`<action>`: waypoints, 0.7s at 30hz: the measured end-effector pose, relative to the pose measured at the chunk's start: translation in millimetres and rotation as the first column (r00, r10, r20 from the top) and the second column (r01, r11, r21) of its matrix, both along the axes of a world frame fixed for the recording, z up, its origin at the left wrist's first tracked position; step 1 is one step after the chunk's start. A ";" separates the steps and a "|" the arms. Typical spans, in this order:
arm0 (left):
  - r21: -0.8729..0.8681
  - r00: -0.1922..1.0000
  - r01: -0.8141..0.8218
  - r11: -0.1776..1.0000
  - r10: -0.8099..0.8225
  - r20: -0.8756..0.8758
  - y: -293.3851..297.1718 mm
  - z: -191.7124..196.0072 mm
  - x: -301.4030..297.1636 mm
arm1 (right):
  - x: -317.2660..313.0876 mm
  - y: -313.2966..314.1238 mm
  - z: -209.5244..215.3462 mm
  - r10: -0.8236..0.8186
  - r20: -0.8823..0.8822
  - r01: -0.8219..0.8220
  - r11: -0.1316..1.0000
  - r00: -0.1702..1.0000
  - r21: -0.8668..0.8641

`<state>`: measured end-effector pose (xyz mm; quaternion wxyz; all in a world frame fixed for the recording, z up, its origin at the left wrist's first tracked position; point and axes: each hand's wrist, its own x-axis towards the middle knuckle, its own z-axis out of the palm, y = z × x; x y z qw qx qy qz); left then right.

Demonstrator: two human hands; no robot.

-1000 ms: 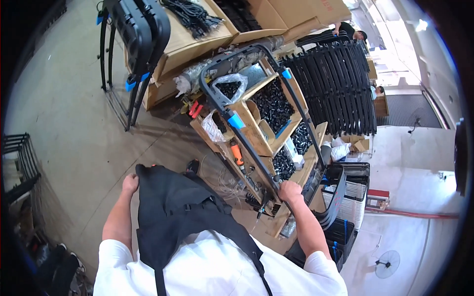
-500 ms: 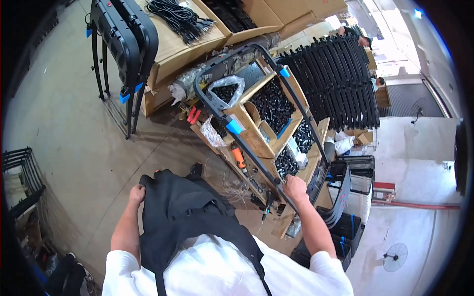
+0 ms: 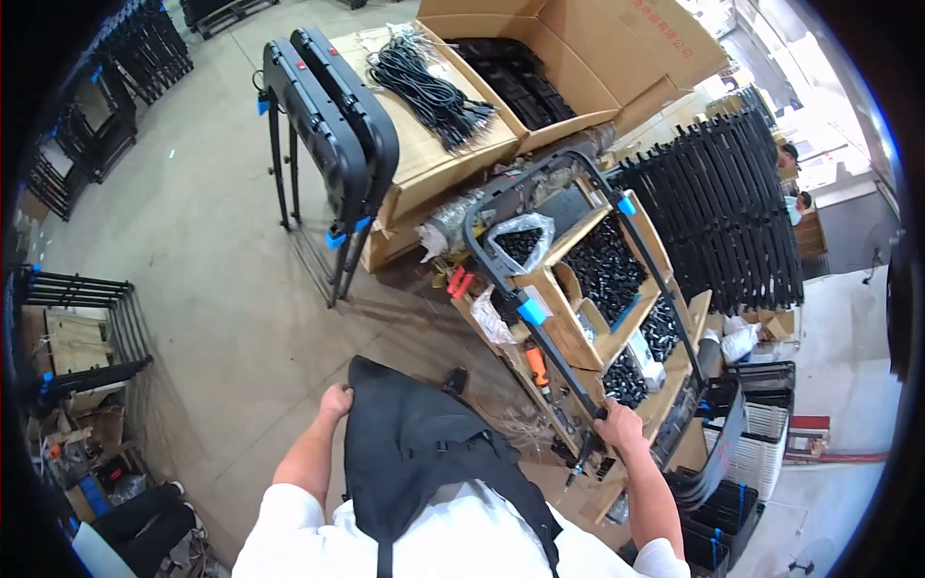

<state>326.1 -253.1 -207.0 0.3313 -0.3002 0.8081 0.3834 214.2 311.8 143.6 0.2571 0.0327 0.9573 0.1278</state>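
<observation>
My left hand (image 3: 336, 401) is closed at the edge of the black apron (image 3: 405, 414) I wear over a white T-shirt, with the cloth stretched out to that side. On the right, my right hand (image 3: 621, 426) has its fingers curled round the near end of a black tubular frame (image 3: 562, 365) with blue clips. The frame lies tilted across a wooden workbench with compartments. Beneath it, a wooden parts bin (image 3: 581, 353) holds many small black pieces (image 3: 605, 265). An orange-handled power screwdriver (image 3: 537, 366) is on the bench, left of my right hand.
Two black folded panels on legs (image 3: 323, 116) stand ahead. Beside them, a bundle of black cables (image 3: 424, 87) lies on cardboard near an open carton (image 3: 636, 48). Black frames (image 3: 713, 212) are stacked at far right; more racks (image 3: 87, 299) stand left. People are in the background.
The whole view has swung left, so the bench, panels and both hands appear farther right and lower. Both hands keep their places on the apron edge and the frame.
</observation>
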 end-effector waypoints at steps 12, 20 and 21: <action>0.332 0.729 0.124 0.935 0.141 -0.670 108.8 248.4 -213.6 | 29.7 31.7 -29.4 -0.154 -0.262 0.069 0.949 0.953 -0.308; 0.655 0.320 -0.303 0.692 0.721 -0.614 111.0 324.2 -493.6 | 9.7 31.1 -10.2 -0.168 -0.281 0.045 0.916 0.945 -0.398; 0.680 0.320 -0.424 0.597 0.802 -0.505 110.2 315.1 -526.2 | 13.6 42.8 -16.0 -0.180 -0.262 0.075 0.927 0.948 -0.368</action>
